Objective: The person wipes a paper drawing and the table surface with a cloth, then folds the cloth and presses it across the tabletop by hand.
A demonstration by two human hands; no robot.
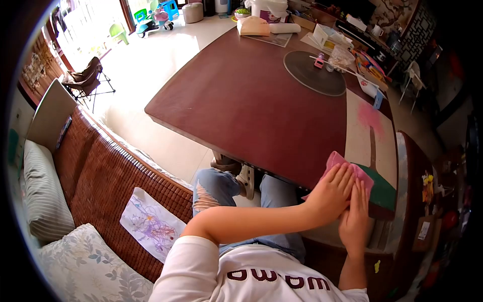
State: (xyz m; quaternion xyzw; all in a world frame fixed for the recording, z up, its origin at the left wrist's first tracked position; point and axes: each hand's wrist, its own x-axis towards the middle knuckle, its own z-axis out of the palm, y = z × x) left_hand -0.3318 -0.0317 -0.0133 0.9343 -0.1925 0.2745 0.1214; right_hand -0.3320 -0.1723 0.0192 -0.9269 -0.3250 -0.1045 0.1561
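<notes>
My left hand lies flat with its fingers stretched out over a pink cloth at the near right edge of the dark red table. Close beside it, touching it, my right hand also has straight fingers resting on the cloth. The cloth is creased and shows beyond the fingertips and to the right of them. Under and around it is the green part of a painted sheet, which also bears a pink patch and a brown stripe. My palms are hidden from view.
A round dark turntable carries a small pink toy. Tissue packs and boxes stand at the table's far end. A woven brown sofa with cushions and a scribbled drawing is at left; a folding chair stands beyond.
</notes>
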